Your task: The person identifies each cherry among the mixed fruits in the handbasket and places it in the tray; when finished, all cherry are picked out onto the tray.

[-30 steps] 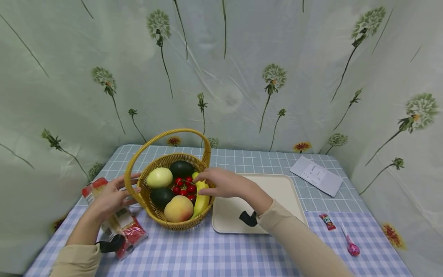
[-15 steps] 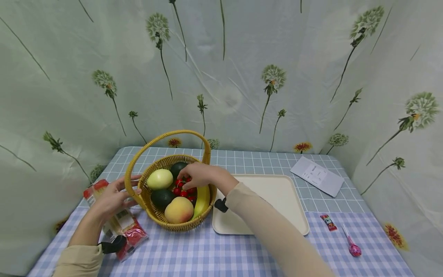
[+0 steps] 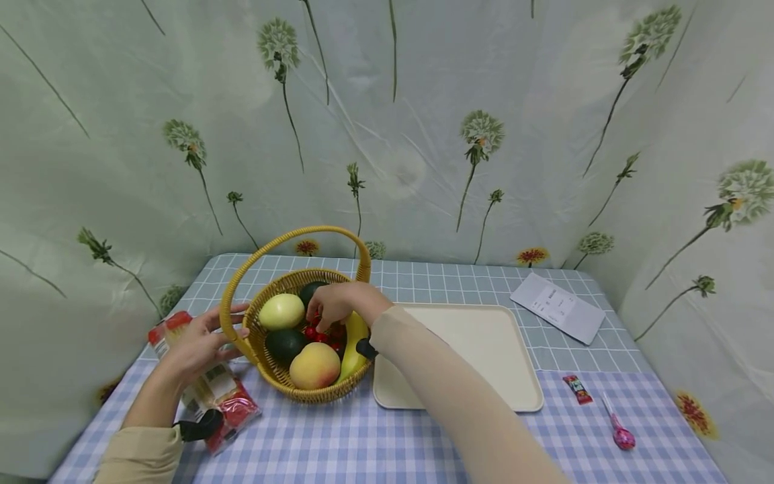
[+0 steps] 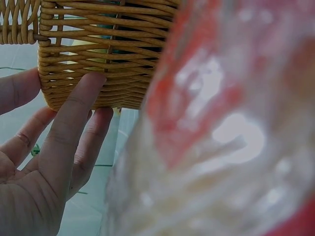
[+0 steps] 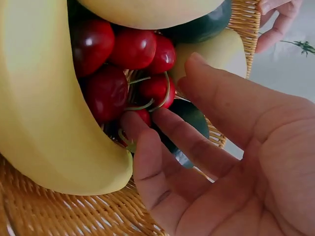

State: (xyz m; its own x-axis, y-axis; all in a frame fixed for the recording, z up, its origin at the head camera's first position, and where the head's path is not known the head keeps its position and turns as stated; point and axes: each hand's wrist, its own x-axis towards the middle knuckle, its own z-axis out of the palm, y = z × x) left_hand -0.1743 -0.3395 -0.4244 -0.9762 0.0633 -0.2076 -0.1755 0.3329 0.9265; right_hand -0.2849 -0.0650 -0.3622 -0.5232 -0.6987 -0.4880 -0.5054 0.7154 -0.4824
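A yellow wicker basket with an arched handle holds fruit. My left hand rests its fairly straight fingers against the basket's left side, also shown in the left wrist view. Inside the basket, my right hand reaches down to the red cherries. Its fingertips touch the cherries near their stems, while the thumb stands apart, as the right wrist view shows. A banana lies on the right side, a peach in front. A pale yellow-green fruit and dark green ones lie around the cherries.
A beige tray lies right of the basket. Under the left forearm is a red-and-clear plastic food package. Farther right are a grey-white packet, a small red wrapped candy and a pink lollipop.
My right hand has moved left from above the banana, then down among the cherries. The left hand has stayed at the basket's side.
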